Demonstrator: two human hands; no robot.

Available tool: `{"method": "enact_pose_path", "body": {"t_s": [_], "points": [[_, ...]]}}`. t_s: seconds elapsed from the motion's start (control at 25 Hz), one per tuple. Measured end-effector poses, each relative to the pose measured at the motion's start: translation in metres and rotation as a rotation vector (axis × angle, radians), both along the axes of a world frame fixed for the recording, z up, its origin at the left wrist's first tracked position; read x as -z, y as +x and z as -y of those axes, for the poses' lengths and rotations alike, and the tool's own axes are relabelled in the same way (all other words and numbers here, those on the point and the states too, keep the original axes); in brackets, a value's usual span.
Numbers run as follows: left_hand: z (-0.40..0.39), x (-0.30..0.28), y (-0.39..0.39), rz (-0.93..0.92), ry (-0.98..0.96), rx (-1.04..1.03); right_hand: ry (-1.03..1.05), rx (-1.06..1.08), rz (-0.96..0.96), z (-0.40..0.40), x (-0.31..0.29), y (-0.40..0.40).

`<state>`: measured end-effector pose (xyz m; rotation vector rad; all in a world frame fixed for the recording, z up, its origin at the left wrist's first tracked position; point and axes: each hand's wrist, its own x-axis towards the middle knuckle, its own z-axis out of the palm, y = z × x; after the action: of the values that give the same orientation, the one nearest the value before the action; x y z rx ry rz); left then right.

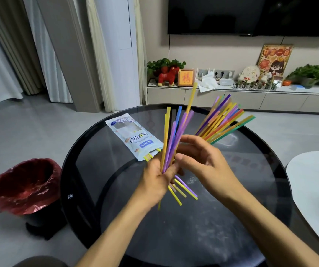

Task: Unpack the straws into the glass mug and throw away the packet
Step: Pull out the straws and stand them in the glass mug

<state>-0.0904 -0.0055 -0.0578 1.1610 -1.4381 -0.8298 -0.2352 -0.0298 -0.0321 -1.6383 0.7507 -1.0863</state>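
My left hand [157, 180] grips a loose bunch of yellow, purple and blue straws [176, 132] above the round table, their tips fanning upward. My right hand [201, 160] touches the same bunch from the right, fingers curled around the stems. Behind my right hand a second, bigger fan of coloured straws [224, 118] leans to the right; the glass mug that would hold them is hidden by my hand. The white printed packet [133, 137] lies flat on the table to the left, with a few yellow straws poking out of its near end.
The round black glass table [212, 218] fills the middle. A bin lined with a red bag [26, 185] stands on the floor at its left. A white table [314, 189] edge is at right. A TV cabinet with plants and ornaments runs along the back wall.
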Motion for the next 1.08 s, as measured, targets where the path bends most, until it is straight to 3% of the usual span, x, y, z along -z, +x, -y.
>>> {"method": "enact_pose_path", "body": {"t_s": [0.12,0.28,0.4,0.48,0.56,0.68,0.8,0.96,1.08], "points": [[0.003,0.006,-0.004,0.072,-0.088,-0.165,-0.090,-0.064,-0.011,-0.003,-0.007,0.002],[0.010,0.024,-0.009,0.079,0.188,-0.203,-0.136,-0.047,-0.102,-0.005,0.003,0.009],[0.019,0.022,-0.008,0.063,0.262,-0.167,-0.142,-0.037,-0.087,0.001,0.003,0.007],[0.019,0.032,-0.004,0.178,0.339,-0.147,-0.099,-0.047,-0.103,0.003,0.006,0.007],[0.016,0.045,-0.005,0.301,0.384,-0.138,-0.139,-0.021,-0.236,0.003,0.016,0.009],[0.018,0.050,-0.004,0.439,0.342,-0.173,-0.200,0.020,-0.402,0.010,0.029,0.013],[0.018,0.048,-0.003,0.491,0.283,-0.223,-0.148,0.091,-0.354,0.013,0.032,0.015],[0.021,0.049,-0.004,0.493,0.304,-0.121,-0.145,0.222,-0.357,0.010,0.037,0.019],[0.031,0.050,0.004,0.479,0.339,-0.076,0.023,0.257,-0.172,0.017,0.031,0.019]]}}
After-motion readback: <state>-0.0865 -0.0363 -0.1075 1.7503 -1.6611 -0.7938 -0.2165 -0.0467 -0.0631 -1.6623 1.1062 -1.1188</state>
